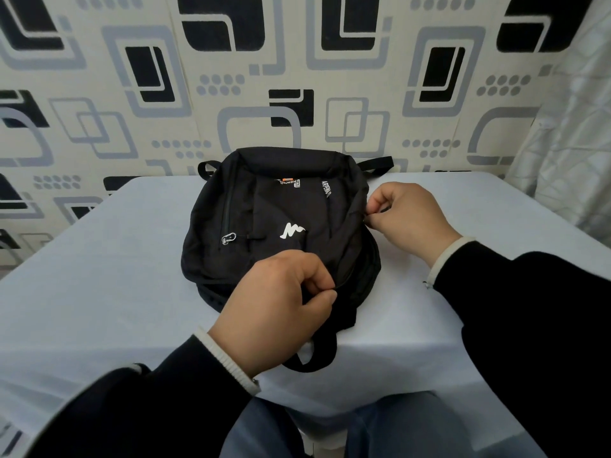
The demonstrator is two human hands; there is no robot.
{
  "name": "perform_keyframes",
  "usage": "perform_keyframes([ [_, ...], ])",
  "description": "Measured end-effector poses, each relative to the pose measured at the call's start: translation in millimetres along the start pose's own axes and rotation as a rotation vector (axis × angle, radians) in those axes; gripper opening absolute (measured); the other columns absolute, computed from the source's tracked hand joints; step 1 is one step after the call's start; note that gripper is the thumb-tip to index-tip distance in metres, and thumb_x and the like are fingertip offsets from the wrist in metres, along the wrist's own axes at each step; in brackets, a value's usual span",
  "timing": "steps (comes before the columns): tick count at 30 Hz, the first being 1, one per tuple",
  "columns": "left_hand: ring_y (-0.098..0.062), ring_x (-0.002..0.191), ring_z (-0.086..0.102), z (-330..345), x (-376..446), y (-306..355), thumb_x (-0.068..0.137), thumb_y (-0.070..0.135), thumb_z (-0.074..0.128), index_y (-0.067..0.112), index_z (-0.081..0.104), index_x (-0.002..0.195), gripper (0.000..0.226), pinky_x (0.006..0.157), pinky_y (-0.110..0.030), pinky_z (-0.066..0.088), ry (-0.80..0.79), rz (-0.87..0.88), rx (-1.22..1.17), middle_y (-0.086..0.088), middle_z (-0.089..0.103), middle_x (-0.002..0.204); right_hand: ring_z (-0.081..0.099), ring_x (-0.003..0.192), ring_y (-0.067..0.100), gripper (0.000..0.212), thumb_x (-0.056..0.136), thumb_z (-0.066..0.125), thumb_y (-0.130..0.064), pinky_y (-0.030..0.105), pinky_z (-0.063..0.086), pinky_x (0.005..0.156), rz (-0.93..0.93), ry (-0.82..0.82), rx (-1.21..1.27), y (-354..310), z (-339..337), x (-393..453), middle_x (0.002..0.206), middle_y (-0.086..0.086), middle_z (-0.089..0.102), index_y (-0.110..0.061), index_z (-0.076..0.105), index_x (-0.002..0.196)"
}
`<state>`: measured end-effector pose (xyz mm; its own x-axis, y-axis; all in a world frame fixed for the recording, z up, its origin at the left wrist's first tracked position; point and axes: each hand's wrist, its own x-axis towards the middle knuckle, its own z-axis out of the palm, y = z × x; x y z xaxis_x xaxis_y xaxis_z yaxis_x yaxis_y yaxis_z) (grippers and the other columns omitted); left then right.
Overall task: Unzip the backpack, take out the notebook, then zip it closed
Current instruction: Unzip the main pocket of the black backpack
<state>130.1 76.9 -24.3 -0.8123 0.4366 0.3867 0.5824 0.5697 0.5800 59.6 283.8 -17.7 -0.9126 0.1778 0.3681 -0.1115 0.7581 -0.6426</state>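
backpack (281, 219) flat, 2 hands pinching, maybe zipper

Backpack (281, 213): matt black woven cloth, softly creased, white printed logo | zip pull (228, 238): shiny silver metal | table cover (99, 292): smooth pale cloth, matt | sleeves (535, 312): dark matt fabric, ribbed white knit cuffs | wall (297, 77): patterned, slightly textured covering

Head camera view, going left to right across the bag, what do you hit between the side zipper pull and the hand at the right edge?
Silver zipper pull → white logo → right hand, pinching at the black backpack's right edge.
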Motion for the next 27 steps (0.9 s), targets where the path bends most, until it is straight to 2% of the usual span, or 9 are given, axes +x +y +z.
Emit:
perform_keyframes([
  [7, 0.001, 0.065, 0.052, -3, -2, -4, 0.069, 0.024, 0.063, 0.025, 0.060, 0.065, 0.006, 0.057, -0.008, 0.038, 0.003, -0.002, 0.005, 0.011, 0.057, 0.065, 0.049, 0.059, 0.002, 0.026, 0.070, 0.068, -0.012, 0.015, 0.034, 0.055, 0.039, 0.075, -0.003, 11, 9, 9, 0.060, -0.014, 0.053, -0.026, 0.051, 0.055],
  [11, 0.000, 0.065, 0.052, -3, -2, -5, 0.069, 0.023, 0.064, 0.024, 0.060, 0.065, 0.006, 0.058, -0.009, 0.039, 0.015, -0.003, 0.007, 0.011, 0.056, 0.064, 0.052, 0.062, 0.010, 0.025, 0.069, 0.070, -0.014, 0.021, 0.036, 0.060, 0.083, 0.116, 0.031, 18, 11, 12, 0.062, -0.014, 0.054, -0.027, 0.052, 0.057],
  [17, -0.001, 0.067, 0.052, -1, -1, -5, 0.070, 0.023, 0.064, 0.024, 0.061, 0.066, 0.005, 0.059, -0.010, 0.040, 0.007, -0.008, 0.018, 0.011, 0.056, 0.065, 0.054, 0.070, 0.016, 0.018, 0.070, 0.070, -0.014, 0.024, 0.037, 0.069, 0.142, 0.104, 0.057, 22, 13, 19, 0.064, -0.012, 0.054, -0.022, 0.056, 0.063],
  [27, -0.001, 0.071, 0.053, -1, -1, -5, 0.070, 0.025, 0.063, 0.026, 0.060, 0.066, 0.005, 0.060, -0.010, 0.040, 0.000, -0.018, 0.018, 0.010, 0.059, 0.067, 0.055, 0.073, 0.017, 0.018, 0.070, 0.068, -0.012, 0.024, 0.037, 0.068, 0.220, 0.105, 0.073, 24, 15, 34, 0.068, -0.006, 0.058, -0.022, 0.057, 0.061],
])
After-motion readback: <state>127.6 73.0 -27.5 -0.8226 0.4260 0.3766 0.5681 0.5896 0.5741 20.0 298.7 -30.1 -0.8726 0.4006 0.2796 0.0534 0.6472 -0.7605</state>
